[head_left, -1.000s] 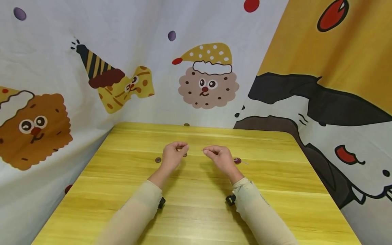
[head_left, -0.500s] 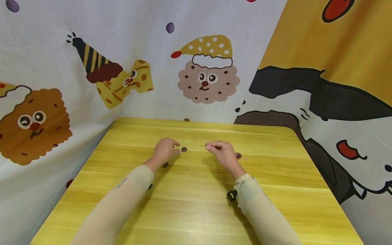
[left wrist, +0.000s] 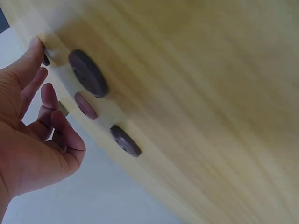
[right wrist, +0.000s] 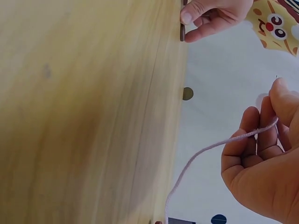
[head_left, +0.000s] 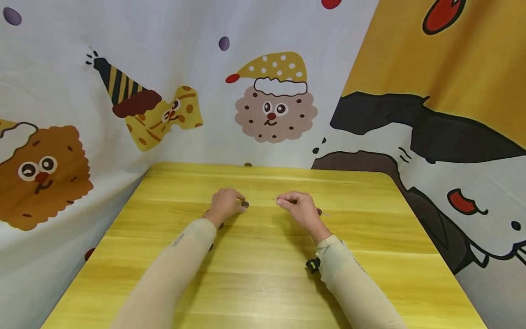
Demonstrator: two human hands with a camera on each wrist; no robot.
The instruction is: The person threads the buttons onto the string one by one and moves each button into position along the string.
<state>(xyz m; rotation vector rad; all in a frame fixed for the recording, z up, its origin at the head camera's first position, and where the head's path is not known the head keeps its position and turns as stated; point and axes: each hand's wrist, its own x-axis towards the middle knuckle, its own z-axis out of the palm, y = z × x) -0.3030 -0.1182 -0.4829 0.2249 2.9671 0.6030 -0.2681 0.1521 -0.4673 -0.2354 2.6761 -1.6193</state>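
Note:
In the head view my left hand (head_left: pixel 225 203) reaches over the table, thumb and forefinger at either side of a dark brown button (head_left: pixel 244 204). In the left wrist view that button (left wrist: pixel 46 59) shows partly behind the thumb. More brown buttons lie by this hand, among them a large one (left wrist: pixel 88 73), a thinner one (left wrist: pixel 85 106) and another (left wrist: pixel 125 141). My right hand (head_left: pixel 297 205) is raised and pinches the end of a pale lilac cord (right wrist: pixel 201 150) between thumb and forefinger. The cord trails down from the fingers towards the table.
A dark red round piece (head_left: pixel 319 211) lies beside my right wrist, a pale cord end sticking out of it. The wood-grain table (head_left: pixel 263 274) meets a cartoon-printed curtain (head_left: pixel 275 151) at its far edge. A black wrist camera (head_left: pixel 313 265) sits at my right cuff.
My left hand first drew back leftward with its fingers apart, uncovering the button, then came forward to put thumb and forefinger at it. The right hand keeps its pinch, nearly still.

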